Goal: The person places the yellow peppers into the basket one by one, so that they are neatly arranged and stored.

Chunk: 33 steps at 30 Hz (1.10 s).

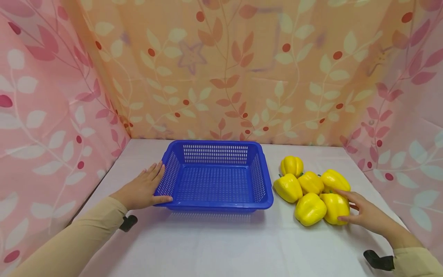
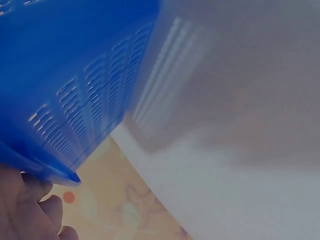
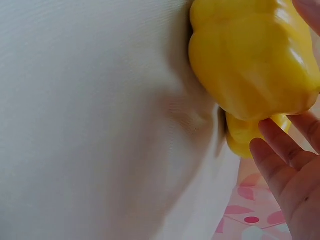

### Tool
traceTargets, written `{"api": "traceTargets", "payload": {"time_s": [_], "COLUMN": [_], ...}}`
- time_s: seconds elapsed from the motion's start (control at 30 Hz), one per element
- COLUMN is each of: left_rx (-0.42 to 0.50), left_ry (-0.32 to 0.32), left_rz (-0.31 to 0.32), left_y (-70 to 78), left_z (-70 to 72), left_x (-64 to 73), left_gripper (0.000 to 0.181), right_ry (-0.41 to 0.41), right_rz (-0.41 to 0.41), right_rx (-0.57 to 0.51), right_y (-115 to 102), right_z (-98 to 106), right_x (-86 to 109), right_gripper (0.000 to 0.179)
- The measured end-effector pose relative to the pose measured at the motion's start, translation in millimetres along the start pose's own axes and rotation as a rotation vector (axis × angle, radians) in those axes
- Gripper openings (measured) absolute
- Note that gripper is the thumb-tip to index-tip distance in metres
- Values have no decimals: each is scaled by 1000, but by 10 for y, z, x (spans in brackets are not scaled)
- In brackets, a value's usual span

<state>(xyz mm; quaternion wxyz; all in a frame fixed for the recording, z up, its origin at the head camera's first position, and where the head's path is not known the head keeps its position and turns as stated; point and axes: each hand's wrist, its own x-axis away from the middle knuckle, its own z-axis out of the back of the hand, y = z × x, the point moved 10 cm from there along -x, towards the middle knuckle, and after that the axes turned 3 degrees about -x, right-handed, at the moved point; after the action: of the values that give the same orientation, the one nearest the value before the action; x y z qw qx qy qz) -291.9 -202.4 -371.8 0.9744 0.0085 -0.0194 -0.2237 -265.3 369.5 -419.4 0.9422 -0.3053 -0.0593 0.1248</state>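
A blue plastic basket (image 1: 221, 206) with slotted walls stands on the table. My left hand (image 1: 143, 188) rests at its left front corner, with fairly straight fingers along the left rim and the thumb on the front rim. In the left wrist view, fingers (image 2: 42, 205) show beside the basket's rim (image 2: 55, 176). Several yellow bell peppers lie grouped right of the basket. My right hand (image 1: 368, 215) is around the right side of the nearest-right bell pepper (image 1: 335, 207), fingers spread. In the right wrist view, fingertips (image 3: 267, 127) are at this pepper (image 3: 250, 55), not closed round it.
Behind the held-near pepper lie other bell peppers (image 1: 292, 166), touching or close together. White cloth covers the table (image 1: 221, 246). A leaf-patterned curtain (image 1: 225, 69) closes off the back, and pink patterned curtains (image 1: 45, 115) stand along both sides.
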Motion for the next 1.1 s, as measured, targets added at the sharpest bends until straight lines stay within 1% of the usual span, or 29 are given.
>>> {"api": "traceTargets", "payload": {"time_s": [0.1,0.23,0.37,0.5,0.7,0.87,0.93,1.1], "left_rx": [1,-3,21,36,47,35,26,15], "left_ry": [-1,-8,-17,-40,-62,-71,-70,-62], "left_rz": [-4,-10,-10,3,18,30,29,23], "left_y": [-5,-14,-4,14,34,29,27,33], "left_z": [-29,-65,-51,-34,-26,-43,-47,-40], "left_x": [-5,-13,-17,-20,-23,-33,-36,-41], "left_gripper": [115,116,116,114,113,113,114,116], "right_ry": [-3,2,-1,-30,-58,-82,-79,-54], "right_rz": [9,41,59,46,27,-18,-31,-33], "right_rx": [-4,-7,-9,-26,-21,-12,-4,35], "right_y": [21,-5,-23,9,55,110,129,137], "right_z": [-34,-58,-72,-99,-129,-148,-143,-118], "right_x": [3,10,8,6,4,-7,-10,-12], "right_gripper": [84,87,92,98,103,106,107,105]}}
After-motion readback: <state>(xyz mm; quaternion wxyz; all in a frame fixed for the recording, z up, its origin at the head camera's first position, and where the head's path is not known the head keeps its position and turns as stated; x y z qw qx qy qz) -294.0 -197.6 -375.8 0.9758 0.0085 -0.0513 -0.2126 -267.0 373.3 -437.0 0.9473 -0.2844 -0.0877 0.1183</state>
